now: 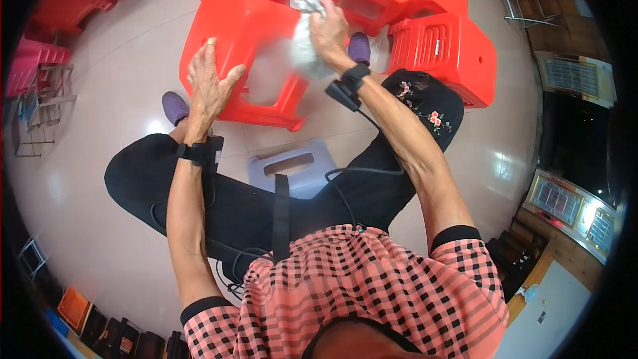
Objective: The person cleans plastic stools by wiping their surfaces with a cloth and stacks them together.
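A red plastic stool (pixel 232 20) lies tipped on its side on the floor in front of me, its legs and underside opening toward the right. My left hand (pixel 211 83) rests on its near left side with the fingers spread. In my right hand (pixel 327 32) is a pale grey-white cloth (pixel 306 43), gripped at the stool's right side and partly blurred by motion. Some of the cloth hangs below the hand, near the stool's leg.
More red stools (pixel 446 56) stand right and behind, with others at the upper left. A pale blue-grey stool (pixel 292 167) is between my legs. Pink stools (pixel 40 60) and a metal rack (pixel 46 96) are at the left. A cable crosses my lap.
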`<move>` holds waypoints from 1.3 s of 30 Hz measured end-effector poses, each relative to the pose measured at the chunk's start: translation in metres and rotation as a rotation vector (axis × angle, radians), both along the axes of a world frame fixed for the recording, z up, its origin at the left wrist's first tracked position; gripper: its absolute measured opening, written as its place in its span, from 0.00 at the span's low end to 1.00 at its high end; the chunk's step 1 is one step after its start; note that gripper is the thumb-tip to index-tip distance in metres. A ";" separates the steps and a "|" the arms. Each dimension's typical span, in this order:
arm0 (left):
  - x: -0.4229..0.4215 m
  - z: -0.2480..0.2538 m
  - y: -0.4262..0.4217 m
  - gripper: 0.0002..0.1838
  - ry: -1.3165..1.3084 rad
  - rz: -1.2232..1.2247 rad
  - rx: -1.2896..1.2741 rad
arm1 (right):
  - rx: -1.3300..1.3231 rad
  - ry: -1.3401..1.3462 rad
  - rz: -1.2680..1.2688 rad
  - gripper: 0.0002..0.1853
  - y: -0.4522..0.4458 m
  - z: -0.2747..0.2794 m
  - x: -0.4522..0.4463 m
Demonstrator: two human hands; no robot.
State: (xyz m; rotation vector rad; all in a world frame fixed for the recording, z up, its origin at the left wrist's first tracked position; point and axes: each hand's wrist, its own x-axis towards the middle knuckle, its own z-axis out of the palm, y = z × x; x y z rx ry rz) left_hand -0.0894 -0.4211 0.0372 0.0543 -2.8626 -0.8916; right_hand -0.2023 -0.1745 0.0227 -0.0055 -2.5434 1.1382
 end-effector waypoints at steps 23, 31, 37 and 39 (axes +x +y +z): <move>0.012 -0.002 -0.011 0.49 0.094 -0.040 0.038 | -0.029 0.173 0.696 0.19 0.004 0.067 0.041; 0.006 0.005 -0.013 0.48 -0.045 0.120 0.165 | 0.159 -0.129 0.271 0.21 0.028 -0.018 0.059; 0.007 -0.007 -0.020 0.49 -0.065 0.236 0.195 | 0.204 -0.482 0.666 0.26 0.010 -0.026 0.139; 0.008 -0.010 -0.024 0.49 -0.063 0.236 0.251 | 0.163 -0.520 0.803 0.26 0.021 -0.033 0.128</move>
